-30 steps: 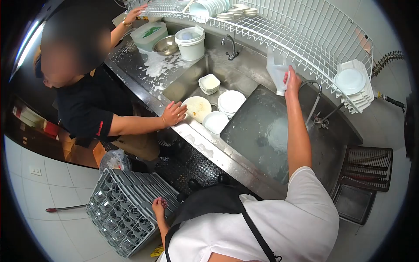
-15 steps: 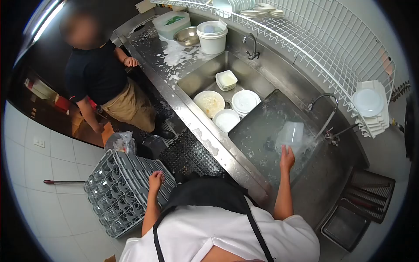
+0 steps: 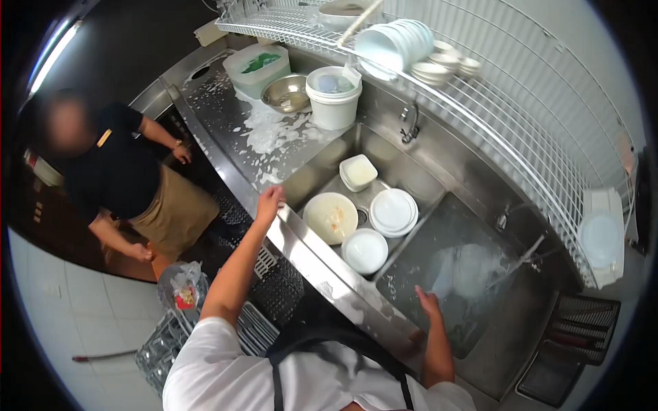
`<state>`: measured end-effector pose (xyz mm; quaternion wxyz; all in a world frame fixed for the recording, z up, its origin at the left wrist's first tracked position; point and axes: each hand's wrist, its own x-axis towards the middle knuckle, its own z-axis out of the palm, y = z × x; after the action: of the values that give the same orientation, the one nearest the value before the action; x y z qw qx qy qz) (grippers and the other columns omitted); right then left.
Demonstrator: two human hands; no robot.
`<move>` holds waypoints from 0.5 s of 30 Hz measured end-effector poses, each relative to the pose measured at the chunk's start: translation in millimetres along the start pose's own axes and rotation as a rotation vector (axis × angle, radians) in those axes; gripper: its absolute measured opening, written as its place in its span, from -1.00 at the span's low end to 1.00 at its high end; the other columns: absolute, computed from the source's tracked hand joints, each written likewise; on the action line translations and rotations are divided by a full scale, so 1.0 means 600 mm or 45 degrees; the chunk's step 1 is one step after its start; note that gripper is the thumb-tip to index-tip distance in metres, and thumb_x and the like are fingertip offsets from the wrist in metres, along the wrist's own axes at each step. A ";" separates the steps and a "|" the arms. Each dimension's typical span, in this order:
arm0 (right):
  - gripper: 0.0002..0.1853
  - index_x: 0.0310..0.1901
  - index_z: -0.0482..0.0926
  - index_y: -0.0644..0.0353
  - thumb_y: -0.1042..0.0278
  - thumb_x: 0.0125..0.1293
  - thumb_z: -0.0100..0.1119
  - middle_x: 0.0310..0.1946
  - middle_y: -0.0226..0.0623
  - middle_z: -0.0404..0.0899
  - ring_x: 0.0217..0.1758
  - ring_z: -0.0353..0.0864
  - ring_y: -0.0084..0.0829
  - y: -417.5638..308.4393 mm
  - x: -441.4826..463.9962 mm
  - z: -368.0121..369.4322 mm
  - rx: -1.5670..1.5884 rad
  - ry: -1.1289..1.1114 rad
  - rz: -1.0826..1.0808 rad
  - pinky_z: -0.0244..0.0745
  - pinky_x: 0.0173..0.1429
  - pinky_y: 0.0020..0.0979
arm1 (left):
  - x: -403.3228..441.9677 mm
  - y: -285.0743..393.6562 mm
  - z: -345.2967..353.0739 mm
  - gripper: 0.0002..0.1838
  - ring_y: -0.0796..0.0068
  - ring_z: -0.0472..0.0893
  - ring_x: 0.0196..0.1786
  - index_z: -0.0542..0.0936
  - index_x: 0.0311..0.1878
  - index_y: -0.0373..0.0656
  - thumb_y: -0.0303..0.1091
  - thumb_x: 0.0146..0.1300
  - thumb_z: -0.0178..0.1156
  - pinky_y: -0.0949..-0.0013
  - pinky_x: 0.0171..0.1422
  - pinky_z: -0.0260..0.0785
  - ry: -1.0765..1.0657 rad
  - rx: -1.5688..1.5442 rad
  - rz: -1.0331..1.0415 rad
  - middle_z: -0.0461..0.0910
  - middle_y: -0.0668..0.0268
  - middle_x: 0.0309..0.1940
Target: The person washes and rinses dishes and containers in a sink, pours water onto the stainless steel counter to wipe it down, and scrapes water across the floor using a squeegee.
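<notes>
My left hand (image 3: 270, 201) is raised over the front rim of the sink, left of a stained round plate (image 3: 330, 218). It holds nothing visible, and its fingers are slightly bent and apart. Over the near side of the water-filled basin (image 3: 404, 272) is my right hand (image 3: 430, 302), open and empty. A translucent container (image 3: 445, 272) lies in the cloudy water beyond it, its outline blurred by the water. White round plates (image 3: 393, 212), a white bowl (image 3: 364, 251) and stacked square dishes (image 3: 358, 172) sit in the left basin.
A co-worker (image 3: 137, 171) stands at the left. Behind the sink are a white bucket (image 3: 334, 106), a metal bowl (image 3: 286, 94), a green-filled tub (image 3: 255, 72) and two faucets. A wire rack (image 3: 480, 103) with dishes hangs above. A glass rack (image 3: 161, 349) and trash bin stand lower left.
My right hand has let go of the translucent container, now in the water, and drawn back. My left hand has moved up to the sink rim. The co-worker has moved away from the sink.
</notes>
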<state>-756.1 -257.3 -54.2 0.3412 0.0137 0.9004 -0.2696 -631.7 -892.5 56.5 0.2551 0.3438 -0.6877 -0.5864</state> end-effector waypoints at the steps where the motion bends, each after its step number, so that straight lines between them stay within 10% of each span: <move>1: -0.27 -0.02 0.57 0.50 -0.25 0.32 0.19 -0.22 0.12 0.68 -0.10 0.71 -0.10 -0.003 0.014 0.009 0.298 0.103 0.113 0.56 0.01 -0.16 | 0.075 0.021 0.016 -0.62 0.45 0.64 -0.29 0.60 0.05 -0.23 -0.09 0.43 0.18 0.40 -0.21 0.54 -0.038 -0.138 -0.153 0.65 0.28 -0.22; 7: -0.52 -0.06 0.48 0.42 0.01 0.44 0.02 -0.45 -0.26 0.52 -0.47 0.58 -0.26 -0.003 0.004 0.057 1.652 0.771 0.451 0.56 -0.39 -0.30 | 0.512 0.035 0.077 -0.07 0.08 0.65 -0.17 0.24 0.43 -0.22 0.30 0.24 0.25 0.08 -0.10 0.60 0.174 -0.578 -0.421 0.47 -0.02 0.10; 15: -0.80 -0.29 0.44 0.07 0.15 0.36 -0.04 -0.51 -0.39 0.44 -0.55 0.42 -0.45 -0.092 -0.159 0.044 1.769 0.673 0.142 0.35 -0.45 -0.39 | 0.737 0.008 0.089 -0.39 0.14 0.65 -0.28 0.41 0.22 -0.37 -0.04 0.31 0.21 0.18 -0.28 0.70 0.161 -0.703 -0.605 0.54 -0.01 -0.07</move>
<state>-678.7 -302.6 14.9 0.0392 0.3361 0.5726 -0.7467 -953.2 -1199.9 28.3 0.2371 0.4475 -0.3873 -0.7704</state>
